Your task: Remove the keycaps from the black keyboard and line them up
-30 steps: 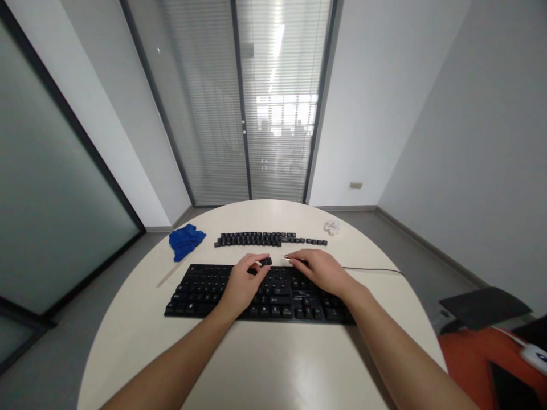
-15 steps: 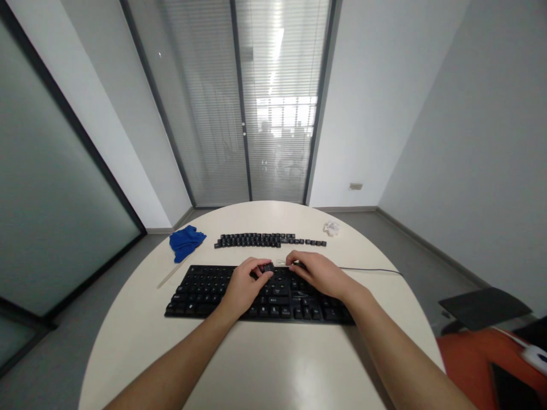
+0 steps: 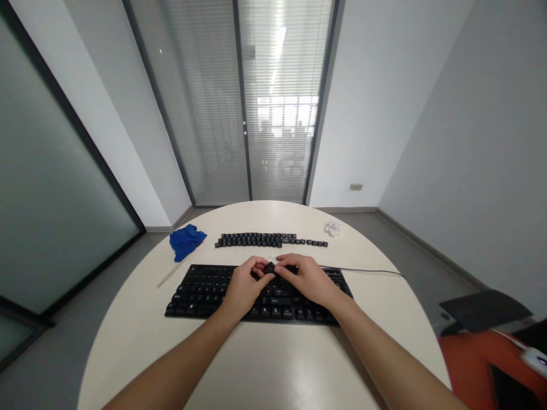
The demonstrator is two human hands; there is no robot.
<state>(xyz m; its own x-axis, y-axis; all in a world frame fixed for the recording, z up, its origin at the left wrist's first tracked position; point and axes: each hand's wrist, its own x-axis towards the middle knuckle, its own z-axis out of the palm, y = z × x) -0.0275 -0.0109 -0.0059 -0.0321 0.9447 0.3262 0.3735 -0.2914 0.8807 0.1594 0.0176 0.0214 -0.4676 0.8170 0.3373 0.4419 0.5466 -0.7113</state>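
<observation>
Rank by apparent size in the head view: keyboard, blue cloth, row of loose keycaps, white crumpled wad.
1. Keyboard, largest.
2. Row of loose keycaps, long but thin.
3. Blue cloth; shorter than the row, area similar, so 2 and 3 are unsure.
4. White crumpled wad, smallest, though farthest away.

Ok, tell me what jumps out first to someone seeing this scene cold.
Two bare hands, the left hand and right hand, meet over the black keyboard at the middle of the round white table, pinching a small black keycap between them. Behind the keyboard lies a row of loose keycaps, with a bright blue cloth at the table's left edge.
</observation>
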